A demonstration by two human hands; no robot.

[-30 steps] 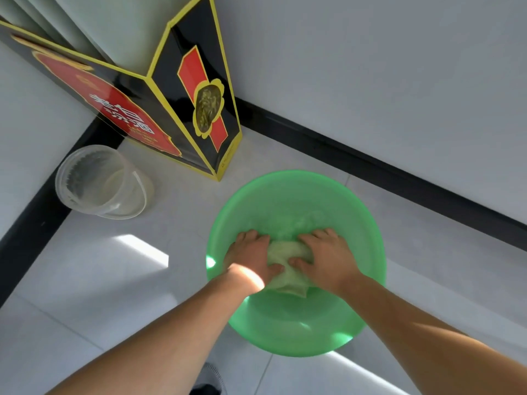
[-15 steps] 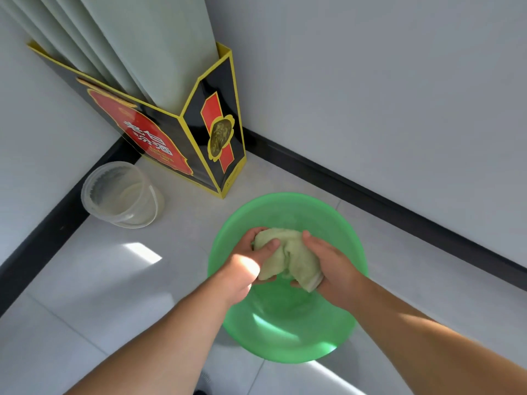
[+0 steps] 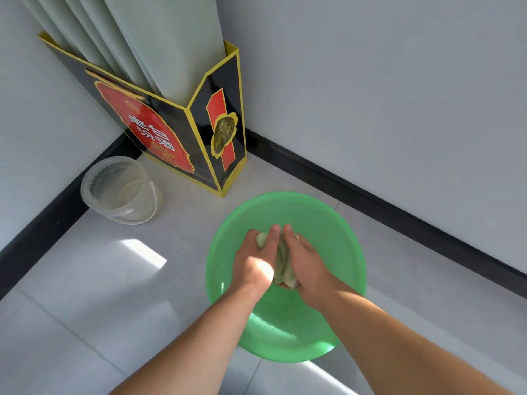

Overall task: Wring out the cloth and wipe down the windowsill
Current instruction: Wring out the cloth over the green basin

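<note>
Both hands, my left hand [image 3: 256, 259] and right hand [image 3: 303, 256], have lifted the pale green cloth [image 3: 282, 265] above the green basin [image 3: 336, 223] and now clench it together, so wringing has begun.

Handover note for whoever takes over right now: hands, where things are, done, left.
Left hand: shut on the cloth, from its left side.
Right hand: shut on the cloth from the right.
Cloth: bunched between both hands, held above the green basin on the floor.
Nearby: clear bucket and black box in the corner.
Done: cloth gripped for wringing.
Left: finish wringing, wipe the windowsill, which is not in view.
</note>
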